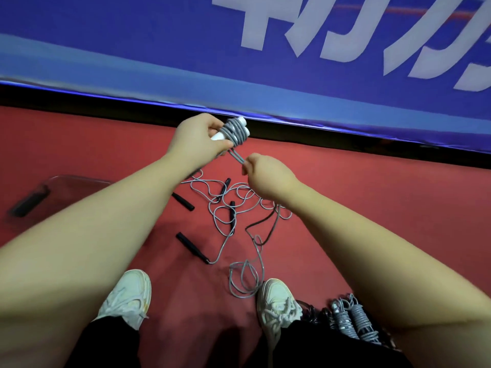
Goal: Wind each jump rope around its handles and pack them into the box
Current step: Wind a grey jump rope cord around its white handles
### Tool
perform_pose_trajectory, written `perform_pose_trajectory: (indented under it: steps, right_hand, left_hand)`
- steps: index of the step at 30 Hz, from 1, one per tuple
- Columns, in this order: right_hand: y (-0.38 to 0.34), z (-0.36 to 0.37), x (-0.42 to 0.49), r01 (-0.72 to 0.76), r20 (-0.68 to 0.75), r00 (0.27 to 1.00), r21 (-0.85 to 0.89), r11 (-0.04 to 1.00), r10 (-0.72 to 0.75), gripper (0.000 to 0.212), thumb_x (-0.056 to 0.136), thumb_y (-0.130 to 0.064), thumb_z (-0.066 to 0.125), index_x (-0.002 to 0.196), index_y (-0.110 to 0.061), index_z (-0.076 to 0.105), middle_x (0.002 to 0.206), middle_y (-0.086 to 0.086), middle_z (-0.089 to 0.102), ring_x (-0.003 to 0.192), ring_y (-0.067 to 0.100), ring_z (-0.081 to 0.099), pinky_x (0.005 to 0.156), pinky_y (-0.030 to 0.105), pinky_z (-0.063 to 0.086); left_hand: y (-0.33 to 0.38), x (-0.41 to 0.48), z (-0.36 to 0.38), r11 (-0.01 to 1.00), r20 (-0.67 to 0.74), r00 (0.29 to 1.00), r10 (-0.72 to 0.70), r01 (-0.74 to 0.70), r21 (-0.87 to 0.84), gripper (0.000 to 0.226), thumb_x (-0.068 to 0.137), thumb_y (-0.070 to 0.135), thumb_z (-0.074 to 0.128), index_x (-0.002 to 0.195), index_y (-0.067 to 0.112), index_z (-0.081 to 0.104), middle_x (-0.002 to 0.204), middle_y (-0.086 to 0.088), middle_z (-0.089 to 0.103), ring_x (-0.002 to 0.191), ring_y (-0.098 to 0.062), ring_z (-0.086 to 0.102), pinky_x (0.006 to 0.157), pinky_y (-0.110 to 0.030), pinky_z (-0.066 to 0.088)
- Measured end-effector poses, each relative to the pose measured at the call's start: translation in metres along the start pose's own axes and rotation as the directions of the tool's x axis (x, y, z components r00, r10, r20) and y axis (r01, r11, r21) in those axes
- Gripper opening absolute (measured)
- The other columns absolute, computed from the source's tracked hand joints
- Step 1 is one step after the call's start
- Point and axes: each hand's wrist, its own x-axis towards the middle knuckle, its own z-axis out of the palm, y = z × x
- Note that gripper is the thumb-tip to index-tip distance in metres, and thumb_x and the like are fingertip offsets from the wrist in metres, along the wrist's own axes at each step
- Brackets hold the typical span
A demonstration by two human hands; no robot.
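Bundle (235,131) held beside banner (292,108) edge; loose ropes (233,209) underfoot.

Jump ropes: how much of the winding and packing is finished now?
Done: wound bundles lie beside the right shoe, unboxed. In hand: the left hand grips the white-handled rope; the right hand pinches its free loop. Left: the black-handled ropes lie tangled, then filling the box.

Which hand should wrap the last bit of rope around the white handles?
Probably the right hand: it pinches the loose loop of grey cord, while the left hand is busy holding the white plastic handles steady.
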Motion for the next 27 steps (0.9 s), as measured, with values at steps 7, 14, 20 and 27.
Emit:
perform_pose_trajectory:
  steps: [7, 14, 20, 27]
  right_hand:
    - [-0.004, -0.022, -0.005, -0.092, 0.0, 0.995, 0.463, 0.881, 0.105, 0.034, 0.095, -0.015, 0.036, 0.069, -0.018, 0.057, 0.064, 0.0, 0.049, 0.056, 0.017, 0.041, 0.055, 0.03, 0.032]
    - [0.002, -0.023, -0.009, -0.005, -0.068, 0.997, 0.478, 0.878, 0.042, 0.041, 0.098, -0.034, 0.042, 0.062, -0.023, 0.058, 0.033, -0.011, 0.04, 0.035, 0.005, 0.035, 0.043, 0.02, 0.027]
    - [0.01, -0.027, -0.006, -0.006, -0.12, 0.989, 0.569, 0.823, 0.09, 0.041, 0.099, -0.03, 0.042, 0.061, -0.022, 0.055, 0.049, -0.005, 0.036, 0.036, 0.005, 0.03, 0.047, 0.024, 0.026]
    - [0.018, -0.038, -0.005, -0.09, 0.027, 0.995, 0.586, 0.805, 0.091, 0.037, 0.1, -0.032, 0.04, 0.077, -0.015, 0.064, 0.057, -0.002, 0.04, 0.043, 0.011, 0.03, 0.041, 0.021, 0.026]
  left_hand:
    - [0.011, -0.002, 0.009, 0.973, -0.006, 0.989, 0.15, -0.146, 0.177, 0.043, 0.081, 0.024, 0.072, 0.117, 0.01, 0.052, 0.11, -0.006, 0.063, 0.101, -0.026, 0.057, 0.078, -0.03, 0.039]
    - [0.007, -0.008, 0.005, 0.982, 0.132, 0.976, 0.172, -0.181, 0.056, 0.029, 0.077, 0.021, 0.075, 0.093, 0.018, 0.051, 0.11, 0.001, 0.064, 0.088, -0.019, 0.058, 0.072, -0.03, 0.041]
    - [0.002, -0.014, -0.01, 0.938, 0.464, 0.88, 0.102, 0.071, -0.34, 0.068, 0.084, -0.006, 0.063, 0.131, 0.041, 0.045, 0.119, 0.0, 0.061, 0.072, -0.011, 0.067, 0.064, -0.025, 0.055]
    - [0.01, -0.008, -0.004, 0.993, 0.366, 0.925, 0.101, -0.071, -0.094, 0.067, 0.093, 0.002, 0.05, 0.144, 0.04, 0.031, 0.101, -0.001, 0.068, 0.059, -0.013, 0.051, 0.062, -0.027, 0.043]
